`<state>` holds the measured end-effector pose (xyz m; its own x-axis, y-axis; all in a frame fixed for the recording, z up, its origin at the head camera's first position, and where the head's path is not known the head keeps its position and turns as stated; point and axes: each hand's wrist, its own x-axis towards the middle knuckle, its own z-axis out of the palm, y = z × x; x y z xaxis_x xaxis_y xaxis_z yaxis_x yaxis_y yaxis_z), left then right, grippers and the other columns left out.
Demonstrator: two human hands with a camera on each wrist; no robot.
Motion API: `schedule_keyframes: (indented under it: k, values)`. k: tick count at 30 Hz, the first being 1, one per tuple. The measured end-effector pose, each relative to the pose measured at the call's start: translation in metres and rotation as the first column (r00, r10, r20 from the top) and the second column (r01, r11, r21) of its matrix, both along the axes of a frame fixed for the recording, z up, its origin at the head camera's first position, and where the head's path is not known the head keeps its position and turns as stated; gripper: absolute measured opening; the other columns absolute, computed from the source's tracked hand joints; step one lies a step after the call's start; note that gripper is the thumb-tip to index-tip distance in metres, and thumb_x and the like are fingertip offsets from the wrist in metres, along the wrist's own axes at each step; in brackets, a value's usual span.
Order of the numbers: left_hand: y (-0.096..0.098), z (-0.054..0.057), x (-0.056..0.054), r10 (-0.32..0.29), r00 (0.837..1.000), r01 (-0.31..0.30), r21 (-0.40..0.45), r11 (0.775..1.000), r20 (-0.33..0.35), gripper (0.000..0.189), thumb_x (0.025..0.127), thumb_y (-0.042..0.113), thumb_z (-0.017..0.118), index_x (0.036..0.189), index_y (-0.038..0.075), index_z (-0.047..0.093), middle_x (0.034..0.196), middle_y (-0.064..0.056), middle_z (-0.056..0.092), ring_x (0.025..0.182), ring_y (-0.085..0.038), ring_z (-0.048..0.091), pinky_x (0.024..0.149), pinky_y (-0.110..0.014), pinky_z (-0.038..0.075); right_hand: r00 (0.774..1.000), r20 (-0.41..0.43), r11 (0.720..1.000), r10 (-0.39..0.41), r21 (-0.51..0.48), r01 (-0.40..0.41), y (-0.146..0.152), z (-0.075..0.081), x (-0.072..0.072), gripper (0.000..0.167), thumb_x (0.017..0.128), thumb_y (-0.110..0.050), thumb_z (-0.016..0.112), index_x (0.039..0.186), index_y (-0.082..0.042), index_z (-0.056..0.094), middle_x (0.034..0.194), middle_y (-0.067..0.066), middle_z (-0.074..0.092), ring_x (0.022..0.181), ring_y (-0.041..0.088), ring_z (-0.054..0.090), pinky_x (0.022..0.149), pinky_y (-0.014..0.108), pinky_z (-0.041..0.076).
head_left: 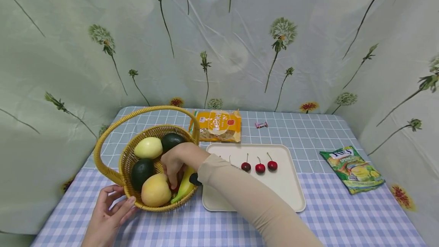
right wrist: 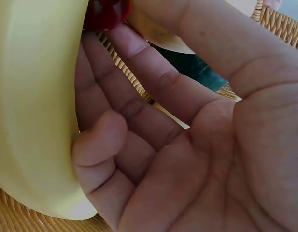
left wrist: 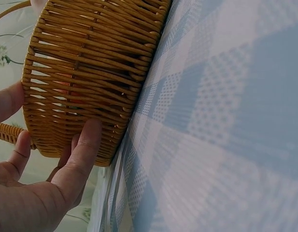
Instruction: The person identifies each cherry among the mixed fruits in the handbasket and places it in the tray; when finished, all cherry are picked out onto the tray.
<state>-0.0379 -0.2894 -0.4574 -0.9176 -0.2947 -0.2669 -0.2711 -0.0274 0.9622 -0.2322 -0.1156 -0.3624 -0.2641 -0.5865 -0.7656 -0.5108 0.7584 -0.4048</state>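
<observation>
My right hand [head_left: 175, 163] reaches down inside the yellow wicker basket [head_left: 164, 209]. Its thumb and fingertips pinch a glossy dark red fruit [right wrist: 107, 13], mostly hidden in the head view. Against the curled little finger lies a banana [right wrist: 37, 111], and a yellow peach [head_left: 156, 190] sits on the other side. My left hand [head_left: 111, 214] touches the basket's near left side from outside: thumb tip at the rim, other fingers spread along the wall below. Two dark green fruits [head_left: 142, 174] and a pale yellow-green fruit [head_left: 148, 148] fill the basket's left and back.
Right of the basket, a cream tray [head_left: 274, 193] carries several cherries [head_left: 260, 168], partly covered by my right sleeve [head_left: 250, 197]. Behind stand an orange food bag [head_left: 219, 123] and a small pink wrapped candy [head_left: 261, 124]. A green snack packet [head_left: 354, 170] lies far right.
</observation>
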Motion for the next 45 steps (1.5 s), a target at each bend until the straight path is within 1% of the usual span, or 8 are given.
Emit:
schedule_keyframes:
  k: [5, 11, 18, 27, 32, 38, 41, 45]
  values:
    - [0.001, 0.001, 0.0, -0.001, 1.0, 0.001, -0.001, 1.0, 0.007, 0.044, 0.105, 0.01, 0.07, 0.129, 0.027, 0.037, 0.139, -0.005, 0.038, 0.1, 0.002, 0.065, 0.08, -0.024, 0.065, 1.0, -0.018, 0.999, -0.013, 0.029, 0.014, -0.003, 0.001, 0.002, 0.017, 0.09, -0.012, 0.088, 0.076, -0.016, 0.08, 0.075, -0.004, 0.075, 0.069, 0.005, 0.064, 0.056, 0.019, 0.044]
    - [0.002, 0.001, 0.0, -0.004, 1.0, 0.004, 0.001, 1.0, 0.007, 0.044, 0.105, 0.01, 0.07, 0.13, 0.027, 0.037, 0.138, -0.004, 0.039, 0.1, 0.001, 0.065, 0.08, -0.023, 0.065, 0.999, -0.044, 0.998, -0.007, 0.056, 0.009, -0.005, 0.0, 0.004, 0.018, 0.09, -0.013, 0.088, 0.074, -0.016, 0.081, 0.093, 0.002, 0.084, 0.069, 0.006, 0.065, 0.051, 0.018, 0.04]
    - [0.002, 0.001, -0.001, -0.002, 1.0, 0.002, -0.004, 1.0, 0.014, 0.044, 0.105, 0.012, 0.071, 0.129, 0.027, 0.037, 0.138, -0.005, 0.039, 0.1, 0.001, 0.065, 0.081, -0.023, 0.065, 0.999, -0.032, 0.998, -0.027, 0.064, 0.029, -0.005, 0.002, 0.006, 0.017, 0.09, -0.011, 0.087, 0.075, -0.015, 0.081, 0.075, -0.003, 0.074, 0.07, 0.007, 0.064, 0.057, 0.019, 0.047]
    - [0.002, 0.001, -0.001, -0.006, 1.0, 0.006, 0.013, 1.0, -0.004, 0.043, 0.106, 0.008, 0.069, 0.129, 0.025, 0.037, 0.132, -0.001, 0.042, 0.1, 0.0, 0.065, 0.08, -0.023, 0.065, 0.991, -0.123, 0.998, 0.044, 0.05, -0.038, -0.002, -0.001, 0.004, 0.021, 0.089, -0.021, 0.089, 0.072, -0.02, 0.075, 0.069, -0.007, 0.065, 0.065, 0.003, 0.061, 0.059, 0.017, 0.049]
    - [0.003, 0.002, -0.001, -0.003, 1.0, 0.003, 0.01, 1.0, -0.005, 0.042, 0.106, 0.011, 0.069, 0.129, 0.026, 0.038, 0.134, -0.002, 0.041, 0.101, 0.002, 0.066, 0.08, -0.023, 0.065, 0.988, -0.14, 0.998, 0.059, 0.004, -0.059, 0.002, 0.001, -0.001, 0.019, 0.091, -0.022, 0.087, 0.075, -0.021, 0.076, 0.073, -0.007, 0.069, 0.068, 0.003, 0.063, 0.064, 0.018, 0.054]
    - [0.0, 0.0, 0.0, 0.007, 1.0, -0.006, 0.023, 1.0, -0.022, 0.042, 0.106, 0.009, 0.069, 0.129, 0.025, 0.038, 0.126, 0.009, 0.048, 0.1, 0.003, 0.066, 0.079, -0.023, 0.065, 0.994, -0.102, 0.992, 0.05, -0.107, -0.061, 0.011, 0.001, -0.006, 0.012, 0.093, -0.015, 0.085, 0.086, -0.018, 0.075, 0.084, -0.005, 0.075, 0.075, 0.005, 0.068, 0.07, 0.02, 0.058]
    - [-0.001, -0.001, 0.001, 0.006, 1.0, -0.006, 0.032, 0.999, -0.029, 0.042, 0.106, 0.008, 0.069, 0.129, 0.024, 0.038, 0.123, 0.012, 0.05, 0.099, 0.003, 0.067, 0.079, -0.023, 0.065, 0.997, -0.076, 0.983, 0.024, -0.179, -0.037, 0.017, 0.001, -0.008, 0.013, 0.093, -0.012, 0.084, 0.091, -0.016, 0.072, 0.091, -0.003, 0.075, 0.079, 0.009, 0.072, 0.073, 0.023, 0.061]
    - [-0.001, -0.001, 0.001, 0.005, 1.0, -0.005, 0.03, 1.0, -0.018, 0.042, 0.106, 0.008, 0.069, 0.129, 0.025, 0.038, 0.125, 0.01, 0.048, 0.099, 0.003, 0.066, 0.079, -0.023, 0.065, 0.998, -0.065, 0.965, -0.015, -0.264, -0.002, 0.024, 0.002, -0.009, 0.012, 0.093, -0.013, 0.084, 0.096, -0.016, 0.073, 0.092, -0.004, 0.073, 0.08, 0.01, 0.074, 0.075, 0.024, 0.062]
